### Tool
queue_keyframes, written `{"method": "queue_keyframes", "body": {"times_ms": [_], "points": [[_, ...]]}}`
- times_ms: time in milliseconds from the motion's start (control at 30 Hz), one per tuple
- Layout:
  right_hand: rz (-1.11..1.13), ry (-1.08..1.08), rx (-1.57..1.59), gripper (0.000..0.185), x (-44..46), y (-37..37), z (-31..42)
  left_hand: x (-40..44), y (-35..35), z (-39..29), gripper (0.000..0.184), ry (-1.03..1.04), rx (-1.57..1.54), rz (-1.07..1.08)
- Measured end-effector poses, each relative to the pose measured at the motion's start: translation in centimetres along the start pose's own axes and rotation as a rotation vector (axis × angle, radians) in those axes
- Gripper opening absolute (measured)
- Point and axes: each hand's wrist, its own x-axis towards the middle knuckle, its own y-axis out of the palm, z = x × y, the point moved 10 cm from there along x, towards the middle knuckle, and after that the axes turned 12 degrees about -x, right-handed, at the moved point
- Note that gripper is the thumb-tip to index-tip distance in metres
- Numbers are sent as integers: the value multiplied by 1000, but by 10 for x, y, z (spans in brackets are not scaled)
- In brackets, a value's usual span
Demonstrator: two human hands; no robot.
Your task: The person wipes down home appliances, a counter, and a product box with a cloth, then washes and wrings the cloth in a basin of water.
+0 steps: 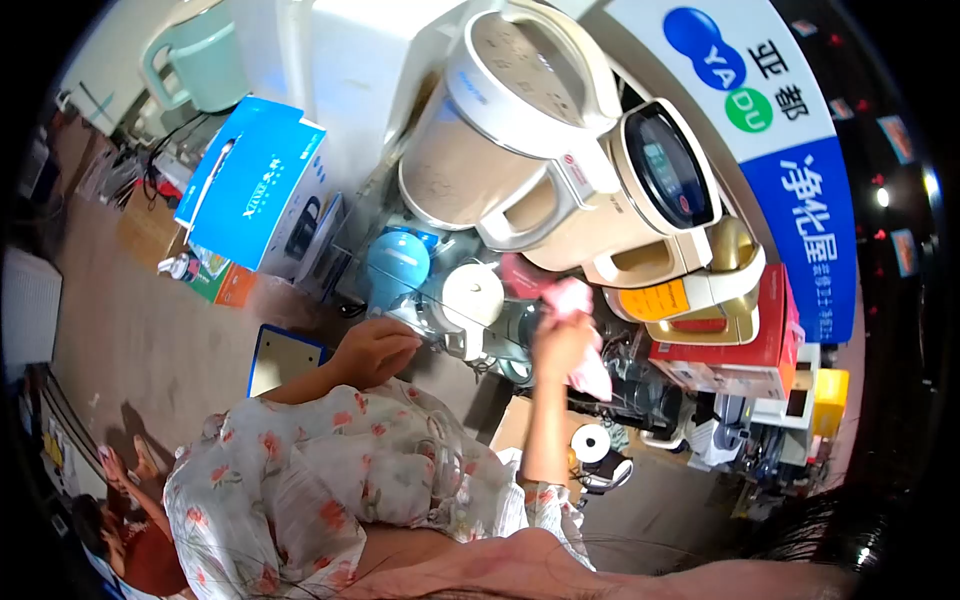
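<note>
My right hand [562, 345] is closed around a pink cloth [590, 372], which bunches out above and below the fingers. It is over the display shelf, beside a dark pink rounded item [525, 276]. My left hand [372, 352] lies at the front edge of the shelf with its fingers loosely extended, and I see nothing in it. Just beyond it are a light blue round-topped appliance [398, 262] and a white-lidded jug [472, 296]. Behind them stand a large beige soymilk maker [485, 125] and a second one with a dark display [662, 165].
A blue appliance box [255, 185] stands at the left, with a mint green kettle [205, 60] behind. To the right are a gold-and-cream jug [735, 290] and a red box [770, 340]. A blue-and-white sign [800, 200] curves along the back. Another person [145, 540] is at lower left.
</note>
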Motion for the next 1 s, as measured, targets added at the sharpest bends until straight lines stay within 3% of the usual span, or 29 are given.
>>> {"method": "queue_keyframes", "body": {"times_ms": [67,100,133,167,267,367,433,533,733,833,867,900,1000], "points": [[-66,-214,314,35,-17,-35,104,-7,-12,-1,14,13,-8,-126],[146,-263,430,34,-23,-44,149,-10,-17,-3,14,18,-10,-187],[66,-432,439,37,-33,-54,189,-13,-19,-3,14,-19,-56,-211],[-20,-601,449,40,-43,-65,219,-16,-22,-9,19,-1,-8,-245],[244,-786,679,47,-43,-68,249,-13,-30,-19,34,-4,138,-334],[529,-546,1138,40,-14,-50,211,23,-26,-17,52,-115,284,-364],[517,-320,1285,37,-3,-51,164,51,-15,-7,64,-144,387,-308],[268,-350,1075,31,-6,-55,102,70,-7,1,68,-181,560,-331],[353,-39,1044,25,-63,-18,-10,74,-69,27,45,-11,888,-482],[378,89,1100,25,-95,6,-51,81,-25,27,40,-30,1185,-128],[370,135,1095,25,-103,12,-61,82,-23,23,39,-106,852,-278],[390,155,1115,24,-108,18,-63,85,-6,19,38,-21,573,-306],[425,194,1103,23,-118,24,-66,87,75,-14,40,30,557,-129]]}}
